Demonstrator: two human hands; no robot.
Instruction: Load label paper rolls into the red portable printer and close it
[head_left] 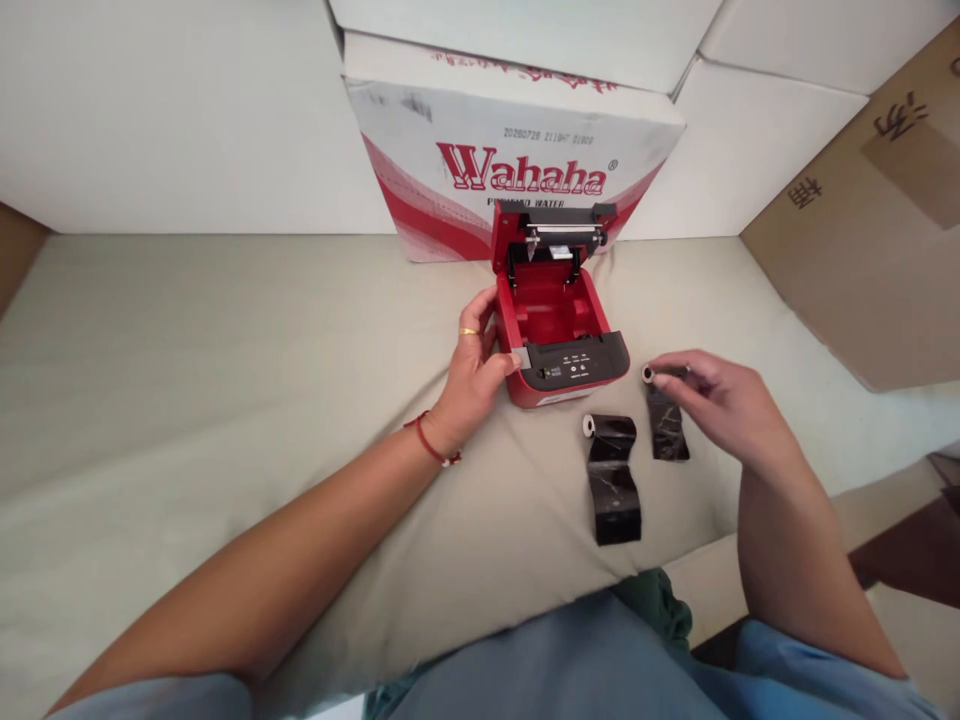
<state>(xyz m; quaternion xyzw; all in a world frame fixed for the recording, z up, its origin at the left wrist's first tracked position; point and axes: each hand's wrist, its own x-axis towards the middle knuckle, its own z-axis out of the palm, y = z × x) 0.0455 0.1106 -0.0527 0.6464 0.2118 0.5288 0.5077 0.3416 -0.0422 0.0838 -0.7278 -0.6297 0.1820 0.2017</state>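
Note:
A small red printer [559, 330] with a black front panel sits on the beige cushion, its lid raised and its inner bay bare. My left hand [476, 365] grips the printer's left side, thumb against the front corner; the wrist wears a red cord and one finger a gold ring. My right hand [712, 395] pinches a black ribbon roll [666, 400] just right of the printer, with a strip of black film hanging from it. A second black ribbon roll [613, 475] lies partly unrolled on the cushion in front of the printer.
A white and red Wahaha carton [517, 130] stands right behind the printer against white boxes. A brown cardboard sheet [862, 250] leans at the right. The beige cushion [225, 380] stretches wide to the left; its front edge drops off near my lap.

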